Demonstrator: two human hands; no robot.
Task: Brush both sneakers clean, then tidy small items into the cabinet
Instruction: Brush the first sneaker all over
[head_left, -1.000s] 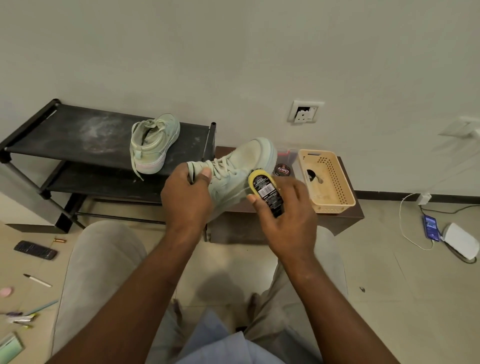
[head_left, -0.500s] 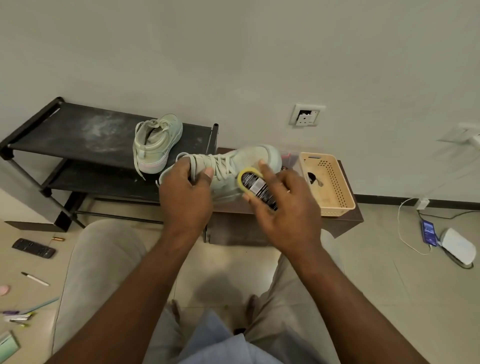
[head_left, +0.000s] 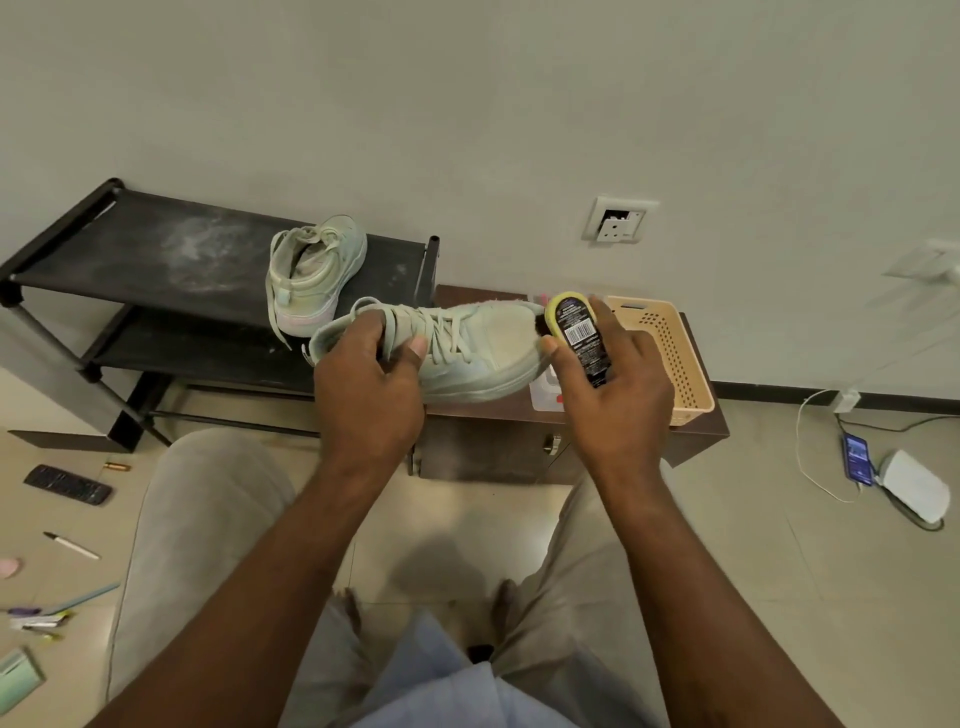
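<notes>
Grips sneaker at the laces with left hand, fingers curled tight, to steady toe above cabinet top. Presses brush against toe with right hand, thumb and fingers clamped on its body, probably for firm strokes. Shows barcode on brush label; print too small to read. Notes second sneaker on rack, left of cabinet.

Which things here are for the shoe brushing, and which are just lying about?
For the brushing: held sneaker, in left hand; brush, in right hand; second sneaker, on rack.
Lying about: remote, pen, phone, basket.
</notes>
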